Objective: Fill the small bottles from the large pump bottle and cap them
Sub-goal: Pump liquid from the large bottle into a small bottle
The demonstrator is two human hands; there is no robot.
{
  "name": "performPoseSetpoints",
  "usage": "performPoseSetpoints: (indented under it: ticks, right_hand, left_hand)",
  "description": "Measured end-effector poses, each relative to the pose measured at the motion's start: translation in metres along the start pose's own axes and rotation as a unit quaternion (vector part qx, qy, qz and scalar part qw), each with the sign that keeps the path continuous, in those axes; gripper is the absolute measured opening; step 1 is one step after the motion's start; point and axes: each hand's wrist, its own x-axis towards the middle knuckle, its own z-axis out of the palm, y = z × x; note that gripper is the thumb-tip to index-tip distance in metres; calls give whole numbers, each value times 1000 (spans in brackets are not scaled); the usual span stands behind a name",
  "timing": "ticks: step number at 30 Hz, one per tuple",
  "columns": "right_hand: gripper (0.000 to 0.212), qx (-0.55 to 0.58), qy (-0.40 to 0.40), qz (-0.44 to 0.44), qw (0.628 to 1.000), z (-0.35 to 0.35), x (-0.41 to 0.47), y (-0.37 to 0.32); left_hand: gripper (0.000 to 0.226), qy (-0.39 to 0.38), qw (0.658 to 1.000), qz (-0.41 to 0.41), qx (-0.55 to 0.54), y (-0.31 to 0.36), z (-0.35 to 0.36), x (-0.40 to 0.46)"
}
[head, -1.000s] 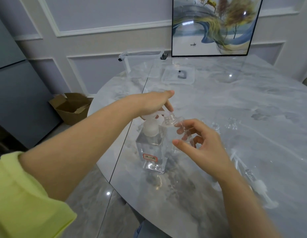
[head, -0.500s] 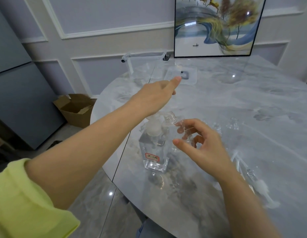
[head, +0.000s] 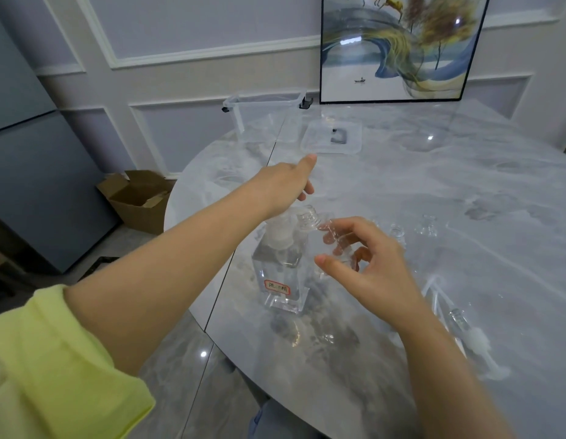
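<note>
Fingers of the right hand (head: 367, 267) curl around a small clear plastic bottle (head: 326, 232) (tilted), its neck beside the square clear pump bottle (head: 283, 267); above that pump hovers the left hand (head: 281, 185), fingers relaxed.

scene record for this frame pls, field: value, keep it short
surface: marble table
pump bottle: large pump bottle, upright, clear, red-edged label
left hand: left hand above the pump head, forefinger stretched out
right hand: right hand holds small bottle, tilted, open neck by the pump spout
cap: small bottle uncapped
loose parts: clear caps farther right on table
background: clear bin, framed picture
</note>
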Motion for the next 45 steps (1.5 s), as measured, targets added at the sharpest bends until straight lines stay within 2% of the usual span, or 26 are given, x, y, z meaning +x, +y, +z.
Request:
performPoseSetpoints:
  ticks: [7,11,15,18,22,25,29,32,36,40,45]
  right_hand:
    - [33,7,5,18,1000,-1,0,1]
    - [34,2,3,19,1000,-1,0,1]
    - [34,8,5,12,1000,0,-1,-1]
    - [34,8,4,16,1000,0,-1,0]
    - [34,4,7,15,1000,-1,0,-1]
    - [35,-14,7,7,1000,-1,0,0]
    - [34,-10,8,14,1000,0,0,0]
    - [35,-15,12,14,1000,1,0,1]
    - [35,-9,12,19,1000,1,-1,0]
    - [34,-10,13,21,1000,1,-1,0]
    - [33,-9,11,17,1000,0,0,0]
  left_hand:
    - [63,25,1000,15,9,8,-2,-2]
    - [66,-19,1000,-6,18,3,1,0]
    - [64,-7,1000,8,15,5,-1,0]
    - [67,-44,999,-12,26,5,0,2]
    - [66,-36,998,-8,41,6,-3,3]
    - [67,-67,997,-18,42,6,-1,4]
    - [63,-40,999,8,30,6,-3,5]
    - [66,-71,997,-8,17,5,2,5]
    - [64,-51,998,9,23,4,-2,3]
    - [66,-86,995,-5,40,6,1,2]
    - [65,-80,997,3,20,6,0,5]
